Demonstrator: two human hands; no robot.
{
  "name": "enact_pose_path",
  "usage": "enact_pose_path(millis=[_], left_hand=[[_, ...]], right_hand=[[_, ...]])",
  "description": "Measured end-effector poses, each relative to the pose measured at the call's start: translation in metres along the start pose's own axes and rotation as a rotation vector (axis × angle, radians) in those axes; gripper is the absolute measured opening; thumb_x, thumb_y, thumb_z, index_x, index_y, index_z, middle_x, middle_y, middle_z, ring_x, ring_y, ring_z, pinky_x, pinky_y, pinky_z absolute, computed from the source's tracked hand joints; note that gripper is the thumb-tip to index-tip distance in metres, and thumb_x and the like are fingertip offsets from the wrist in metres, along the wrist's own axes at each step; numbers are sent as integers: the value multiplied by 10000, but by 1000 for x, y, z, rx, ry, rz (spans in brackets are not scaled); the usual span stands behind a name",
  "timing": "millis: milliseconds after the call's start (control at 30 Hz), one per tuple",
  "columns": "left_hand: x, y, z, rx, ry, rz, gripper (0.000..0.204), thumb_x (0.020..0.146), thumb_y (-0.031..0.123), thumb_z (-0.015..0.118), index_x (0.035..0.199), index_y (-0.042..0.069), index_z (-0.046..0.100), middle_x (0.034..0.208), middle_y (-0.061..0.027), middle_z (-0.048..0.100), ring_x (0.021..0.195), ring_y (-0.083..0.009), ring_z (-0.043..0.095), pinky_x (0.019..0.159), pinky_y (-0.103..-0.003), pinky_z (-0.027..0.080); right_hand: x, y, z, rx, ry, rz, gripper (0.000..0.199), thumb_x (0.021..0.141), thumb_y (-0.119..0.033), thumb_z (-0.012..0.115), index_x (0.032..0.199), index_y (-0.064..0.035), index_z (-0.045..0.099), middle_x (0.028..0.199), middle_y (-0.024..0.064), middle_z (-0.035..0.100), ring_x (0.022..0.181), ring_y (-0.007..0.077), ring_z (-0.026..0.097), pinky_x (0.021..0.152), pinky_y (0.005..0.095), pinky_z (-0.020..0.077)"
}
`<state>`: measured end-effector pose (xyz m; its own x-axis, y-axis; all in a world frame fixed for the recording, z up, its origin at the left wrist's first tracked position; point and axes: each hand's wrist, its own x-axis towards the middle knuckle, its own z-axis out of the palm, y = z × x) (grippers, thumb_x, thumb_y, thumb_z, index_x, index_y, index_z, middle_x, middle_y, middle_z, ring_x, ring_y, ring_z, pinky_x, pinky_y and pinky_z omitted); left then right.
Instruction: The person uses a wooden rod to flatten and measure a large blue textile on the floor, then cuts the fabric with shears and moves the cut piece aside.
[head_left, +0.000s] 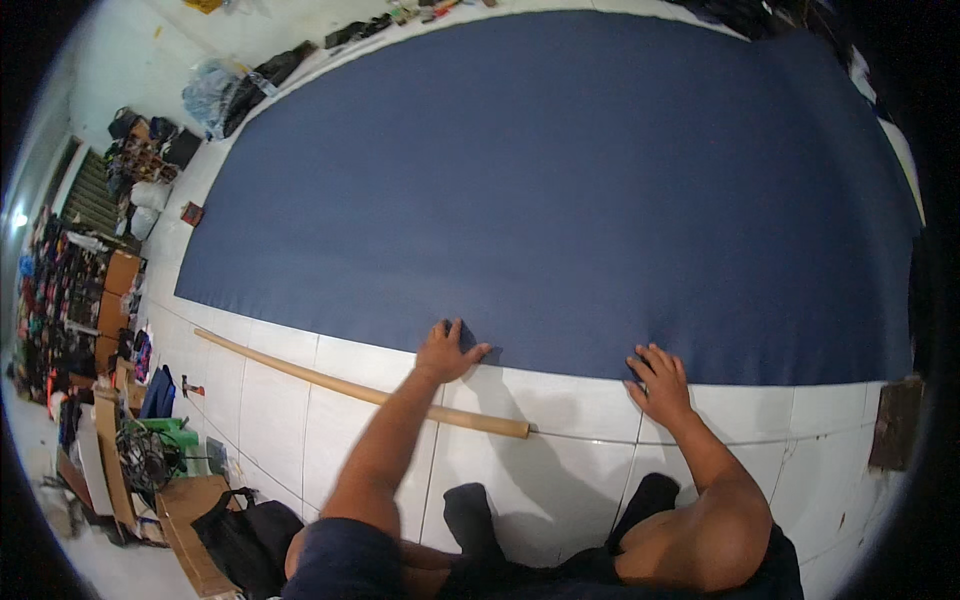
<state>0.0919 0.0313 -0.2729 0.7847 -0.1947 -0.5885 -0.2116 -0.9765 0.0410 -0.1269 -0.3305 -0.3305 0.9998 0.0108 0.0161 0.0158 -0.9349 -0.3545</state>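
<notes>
A wide sheet of dark blue material (560, 190) lies spread over the white tiled floor. At its near edge, left of the middle, rests my left hand (446, 352), fingers apart and holding nothing. Farther right along the same edge, my right hand (660, 384) touches the sheet with its fingers spread. A long tan tube (360, 389) lies on the tiles between me and the sheet, passing beneath my left forearm in view. Neither hand is on the tube.
A dark brown block (895, 424) stands at the sheet's near right corner, and a small reddish box (191, 213) by its left edge. To the left are a hammer (192, 386), a black fan (148, 457), a black bag (246, 535) and cardboard (192, 520). Plastic wrapping (210, 95) lies at the far left.
</notes>
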Motion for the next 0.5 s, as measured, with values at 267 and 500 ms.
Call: enact_pose_path(millis=[267,500], left_hand=[[-87,-174,-51,-63,208,-154,672,930,566,565,1345,40,525,1294,-228,562,1204,-385,554,992,-470,478],[-81,-207,68,-658,493,-859,1022,814,588,674,1516,1,220,1397,-309,416,1247,-441,515,1021,-503,451]], right_hand=[[-14,14,-1,-85,29,-51,479,887,-345,691,1303,-124,606,1430,137,489,1353,299,424,1075,477,338],[39,-17,-108,-244,-525,-220,507,877,-425,681,1251,-88,621,1104,130,685,1067,306,632,940,485,444]])
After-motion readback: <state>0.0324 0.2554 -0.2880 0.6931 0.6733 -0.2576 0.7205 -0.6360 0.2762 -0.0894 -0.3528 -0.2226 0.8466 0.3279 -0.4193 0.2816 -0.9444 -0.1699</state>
